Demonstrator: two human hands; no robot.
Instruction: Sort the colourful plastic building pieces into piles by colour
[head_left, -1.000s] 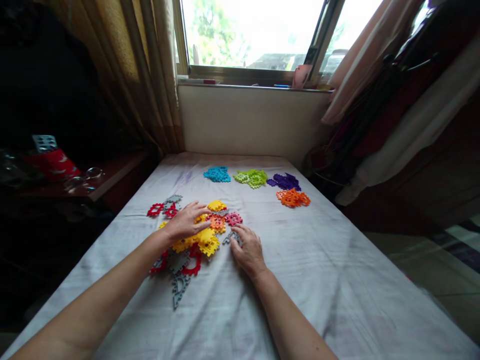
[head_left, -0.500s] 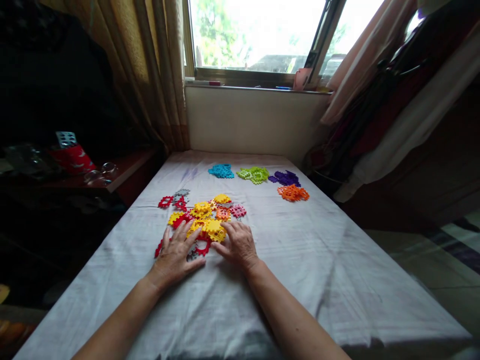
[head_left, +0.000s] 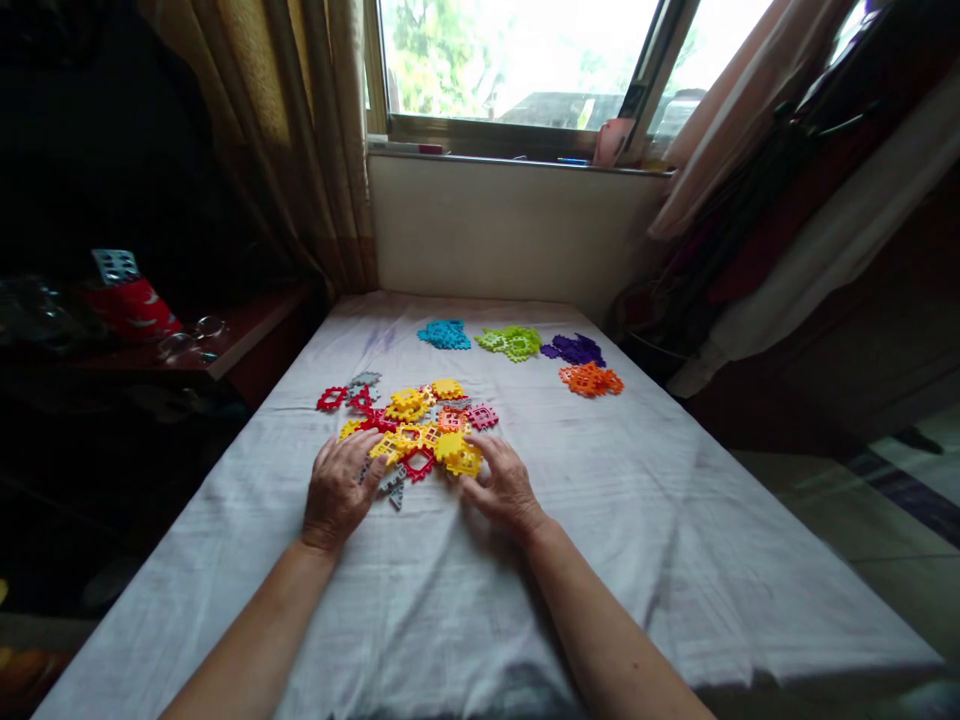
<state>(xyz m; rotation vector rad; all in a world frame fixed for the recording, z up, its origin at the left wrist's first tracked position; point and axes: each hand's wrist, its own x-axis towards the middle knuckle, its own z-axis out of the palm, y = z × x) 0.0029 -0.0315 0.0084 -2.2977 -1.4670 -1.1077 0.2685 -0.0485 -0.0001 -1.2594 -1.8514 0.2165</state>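
Note:
A mixed heap of flat plastic interlocking tiles with toothed edges lies in front of me, yellow ones on top and red, grey, pink and orange ones around them. My left hand (head_left: pixel 341 490) is at the heap's left side, its fingers and thumb closed about the edge of a yellow tile (head_left: pixel 388 449). On the right side, my right hand (head_left: pixel 504 485) curls its fingers and thumb around stacked yellow tiles (head_left: pixel 459 456). Between the hands lies a red open-centred tile (head_left: pixel 418 463). Small grey tiles (head_left: pixel 394 485) rest beside my left thumb.
Sorted piles sit toward the far side of the sheet-covered surface (head_left: pixel 660 560): blue (head_left: pixel 444 335), lime green (head_left: pixel 511 343), purple (head_left: pixel 576 349) and orange (head_left: pixel 591 379). A side table with a red container (head_left: pixel 135 308) and glasses (head_left: pixel 191 340) stands left. Clothes (head_left: pixel 780 250) hang at right.
My left hand has drawn its spread fingers in around a yellow tile. My right hand and the yellow tiles beside it have shifted slightly right. More grey tiles now show near my left thumb.

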